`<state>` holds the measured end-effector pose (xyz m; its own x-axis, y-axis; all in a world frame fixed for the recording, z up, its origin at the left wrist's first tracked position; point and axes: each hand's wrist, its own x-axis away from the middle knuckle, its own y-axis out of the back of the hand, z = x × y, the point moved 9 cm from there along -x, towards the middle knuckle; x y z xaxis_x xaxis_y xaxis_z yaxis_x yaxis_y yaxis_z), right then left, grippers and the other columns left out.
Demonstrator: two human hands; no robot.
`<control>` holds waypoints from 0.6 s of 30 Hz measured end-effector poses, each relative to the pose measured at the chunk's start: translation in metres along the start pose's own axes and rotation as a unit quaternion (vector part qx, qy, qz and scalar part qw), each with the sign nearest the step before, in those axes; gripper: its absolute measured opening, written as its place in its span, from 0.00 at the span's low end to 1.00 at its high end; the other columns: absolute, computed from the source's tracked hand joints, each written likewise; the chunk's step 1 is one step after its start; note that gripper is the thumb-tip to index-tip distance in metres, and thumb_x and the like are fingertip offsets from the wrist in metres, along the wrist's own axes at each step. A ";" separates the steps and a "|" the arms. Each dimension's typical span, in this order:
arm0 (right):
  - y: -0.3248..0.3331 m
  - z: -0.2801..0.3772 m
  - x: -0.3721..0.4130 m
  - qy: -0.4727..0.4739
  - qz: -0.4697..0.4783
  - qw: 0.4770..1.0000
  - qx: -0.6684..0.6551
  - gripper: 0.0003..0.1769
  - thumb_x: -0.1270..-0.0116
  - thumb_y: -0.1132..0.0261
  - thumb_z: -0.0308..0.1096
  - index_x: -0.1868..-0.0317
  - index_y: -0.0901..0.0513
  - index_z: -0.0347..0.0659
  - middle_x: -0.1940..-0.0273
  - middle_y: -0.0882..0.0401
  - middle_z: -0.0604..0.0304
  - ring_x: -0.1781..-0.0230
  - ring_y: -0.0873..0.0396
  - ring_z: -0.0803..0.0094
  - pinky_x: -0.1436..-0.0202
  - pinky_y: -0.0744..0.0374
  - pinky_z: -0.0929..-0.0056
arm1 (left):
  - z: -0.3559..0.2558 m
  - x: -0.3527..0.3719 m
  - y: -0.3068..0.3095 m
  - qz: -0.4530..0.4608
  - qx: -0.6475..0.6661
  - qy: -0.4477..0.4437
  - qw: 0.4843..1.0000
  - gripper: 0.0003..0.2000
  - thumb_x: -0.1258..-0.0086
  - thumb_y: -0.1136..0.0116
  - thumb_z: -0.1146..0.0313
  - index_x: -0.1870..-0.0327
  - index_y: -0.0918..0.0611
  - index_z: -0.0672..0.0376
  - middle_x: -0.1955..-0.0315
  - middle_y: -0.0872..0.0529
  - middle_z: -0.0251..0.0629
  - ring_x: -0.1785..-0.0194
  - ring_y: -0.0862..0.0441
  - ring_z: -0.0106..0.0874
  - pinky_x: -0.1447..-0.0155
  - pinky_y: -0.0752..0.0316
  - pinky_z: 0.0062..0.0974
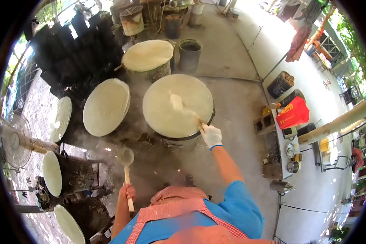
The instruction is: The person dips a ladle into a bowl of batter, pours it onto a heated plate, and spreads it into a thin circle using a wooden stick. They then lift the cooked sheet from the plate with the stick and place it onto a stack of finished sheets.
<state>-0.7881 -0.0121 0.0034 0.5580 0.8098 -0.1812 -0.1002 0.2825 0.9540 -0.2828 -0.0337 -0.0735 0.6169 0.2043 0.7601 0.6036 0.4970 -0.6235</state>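
My left hand (128, 190), bare, is wrapped round the wooden handle of a ladle (126, 156). The ladle's round bowl points away from me, low and apart from the pans. A white glove with a blue cuff covers my right hand (211, 136), which grips the short brown handle of a stirring paddle (200, 121) at the near right rim of a large round pan (171, 133). Pale creamy liquid (162, 97) fills the pan. The paddle's far end reaches towards the middle, where it looks coated in white; its exact shape is hidden.
Pale round sheets lie on a drum (147, 55) behind and on a tilted disc (106, 107) to the left. Several upright drums (75, 175) line the left side, near a fan (16, 138). A bucket (190, 55) stands behind; a red bag (293, 112) sits on a bench at right.
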 end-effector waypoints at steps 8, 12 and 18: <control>0.013 -0.036 0.050 -0.093 -0.053 0.994 0.026 0.11 0.40 0.39 0.48 0.64 0.17 0.54 0.75 0.21 0.51 0.77 0.20 0.53 0.72 0.22 0.56 | -0.011 -0.080 -0.153 0.037 -0.242 -0.074 0.967 0.09 0.31 0.51 0.74 0.66 0.37 0.47 0.90 0.42 0.24 0.90 0.46 0.16 0.91 0.50 0.15; 0.021 -0.039 0.080 -0.122 -0.046 0.991 0.043 0.12 0.40 0.39 0.49 0.63 0.17 0.53 0.74 0.21 0.51 0.78 0.20 0.54 0.74 0.22 0.57 | 0.020 -0.097 -0.240 0.076 -0.336 -0.161 0.925 0.14 0.34 0.53 0.79 0.57 0.38 0.45 0.85 0.41 0.25 0.88 0.44 0.17 0.89 0.46 0.16; -0.008 0.042 0.122 -0.105 -0.027 0.993 0.038 0.13 0.39 0.40 0.50 0.63 0.17 0.53 0.78 0.23 0.53 0.78 0.21 0.56 0.74 0.22 0.58 | 0.069 -0.185 -0.244 -0.003 -0.422 -0.196 0.885 0.11 0.35 0.50 0.74 0.61 0.39 0.53 0.85 0.39 0.32 0.89 0.41 0.23 0.87 0.42 0.24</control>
<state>-0.6850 0.0632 -0.0160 0.7215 0.6670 -0.1859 -0.0078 0.2762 0.9611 -0.5789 -0.1342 -0.0490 0.4901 0.5636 0.6650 0.8704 -0.2747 -0.4086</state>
